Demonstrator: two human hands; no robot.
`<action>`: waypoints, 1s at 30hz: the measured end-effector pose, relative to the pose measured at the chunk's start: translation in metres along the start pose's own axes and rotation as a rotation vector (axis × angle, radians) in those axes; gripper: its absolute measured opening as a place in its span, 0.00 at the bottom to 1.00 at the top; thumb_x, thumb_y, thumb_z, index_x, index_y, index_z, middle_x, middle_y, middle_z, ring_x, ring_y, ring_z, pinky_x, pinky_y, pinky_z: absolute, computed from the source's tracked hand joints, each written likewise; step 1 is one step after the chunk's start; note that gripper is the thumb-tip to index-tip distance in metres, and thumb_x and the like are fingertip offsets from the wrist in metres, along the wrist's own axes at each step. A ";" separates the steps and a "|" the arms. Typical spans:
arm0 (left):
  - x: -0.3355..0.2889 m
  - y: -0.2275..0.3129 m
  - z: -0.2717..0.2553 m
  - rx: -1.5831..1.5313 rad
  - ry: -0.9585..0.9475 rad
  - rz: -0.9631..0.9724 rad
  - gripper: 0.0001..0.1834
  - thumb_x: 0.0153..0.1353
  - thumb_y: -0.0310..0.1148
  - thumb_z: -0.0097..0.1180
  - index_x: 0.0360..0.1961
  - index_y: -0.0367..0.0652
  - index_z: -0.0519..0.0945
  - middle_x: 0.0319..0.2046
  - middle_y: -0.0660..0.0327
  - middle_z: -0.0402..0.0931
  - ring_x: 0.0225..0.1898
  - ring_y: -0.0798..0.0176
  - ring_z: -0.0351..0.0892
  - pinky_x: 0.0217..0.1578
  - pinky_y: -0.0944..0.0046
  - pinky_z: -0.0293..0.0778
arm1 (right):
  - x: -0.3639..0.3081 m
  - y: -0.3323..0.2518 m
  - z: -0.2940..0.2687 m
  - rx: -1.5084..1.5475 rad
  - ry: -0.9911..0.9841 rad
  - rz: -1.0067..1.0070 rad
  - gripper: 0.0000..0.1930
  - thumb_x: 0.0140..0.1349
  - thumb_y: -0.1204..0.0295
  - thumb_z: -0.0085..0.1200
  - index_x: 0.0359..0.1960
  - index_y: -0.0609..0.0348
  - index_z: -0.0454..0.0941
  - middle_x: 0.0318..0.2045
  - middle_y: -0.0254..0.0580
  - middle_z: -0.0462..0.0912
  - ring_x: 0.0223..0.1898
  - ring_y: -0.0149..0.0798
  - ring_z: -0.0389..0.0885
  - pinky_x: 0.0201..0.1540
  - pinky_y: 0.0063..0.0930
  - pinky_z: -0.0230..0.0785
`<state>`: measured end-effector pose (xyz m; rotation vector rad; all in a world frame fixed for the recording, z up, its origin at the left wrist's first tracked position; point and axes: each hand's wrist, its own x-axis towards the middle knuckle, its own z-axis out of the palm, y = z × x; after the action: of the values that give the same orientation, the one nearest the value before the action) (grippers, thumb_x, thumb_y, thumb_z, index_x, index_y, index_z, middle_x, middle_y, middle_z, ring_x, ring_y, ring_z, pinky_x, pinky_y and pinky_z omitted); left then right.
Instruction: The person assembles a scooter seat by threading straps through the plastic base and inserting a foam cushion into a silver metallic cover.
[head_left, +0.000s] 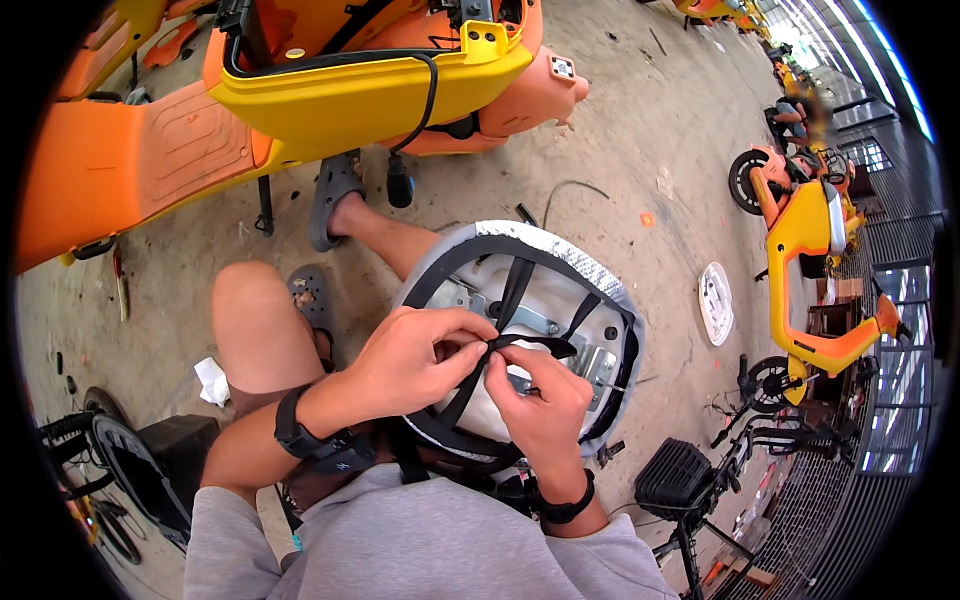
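We see a rounded shell (530,238) with a grey and white cover, lying hollow side up just in front of the torso and over the right leg; it looks like a seat turned over. Across its pale hollow run black straps (515,287), and a metal bracket (532,320) lies beneath them. The left hand (405,360) comes over the shell's near left edge, its thumb and forefinger pinching the strapping close to the middle. The right hand (545,405) meets it there from the near right side, its thumb and forefinger pinching the strapping too, so the fingers of both hands almost touch. A flat black end sticks out to the right of them; we cannot quite tell whether the straps are knotted or only crossed at that spot, as the fingertips cover it. We notice a black band on each wrist.

Beyond the shell, to the left, stands a yellow and orange scooter (380,100), with a grey clog (336,200) on the right foot near its side. A crumpled white tissue (211,382) lies left of the bent left knee. To the right we see a white plastic panel (715,303) on the concrete floor (620,180).
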<state>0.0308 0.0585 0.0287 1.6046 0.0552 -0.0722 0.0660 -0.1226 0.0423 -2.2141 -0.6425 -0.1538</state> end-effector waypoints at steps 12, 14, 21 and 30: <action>0.001 -0.008 0.008 0.212 0.102 0.313 0.17 0.53 0.23 0.67 0.46 0.39 0.85 0.34 0.60 0.81 0.37 0.62 0.78 0.38 0.65 0.75 | -0.014 -0.005 -0.039 0.521 -0.424 0.371 0.21 0.67 0.85 0.48 0.61 0.65 0.77 0.40 0.39 0.81 0.36 0.25 0.76 0.37 0.17 0.68; 0.000 -0.005 0.008 0.209 0.088 0.299 0.18 0.52 0.22 0.67 0.46 0.39 0.84 0.35 0.58 0.81 0.44 0.56 0.79 0.46 0.61 0.76 | -0.015 -0.007 -0.044 0.573 -0.417 0.370 0.21 0.69 0.84 0.47 0.63 0.65 0.76 0.41 0.41 0.82 0.37 0.26 0.78 0.37 0.19 0.70; 0.002 -0.006 0.010 0.174 0.037 0.315 0.15 0.54 0.19 0.61 0.45 0.37 0.82 0.38 0.54 0.82 0.39 0.53 0.84 0.43 0.59 0.77 | -0.013 -0.002 -0.031 0.696 -0.291 0.564 0.14 0.67 0.79 0.61 0.53 0.68 0.80 0.45 0.50 0.88 0.35 0.32 0.87 0.24 0.18 0.72; 0.002 -0.007 0.016 0.144 0.063 0.183 0.14 0.55 0.20 0.61 0.45 0.36 0.81 0.35 0.56 0.83 0.29 0.62 0.81 0.33 0.64 0.76 | -0.025 0.010 -0.025 0.772 -0.100 0.538 0.15 0.64 0.87 0.60 0.53 0.73 0.80 0.44 0.52 0.87 0.46 0.40 0.88 0.49 0.30 0.82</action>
<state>0.0323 0.0429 0.0206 1.7484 -0.0490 0.1185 0.0519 -0.1568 0.0446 -1.5642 -0.0930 0.4191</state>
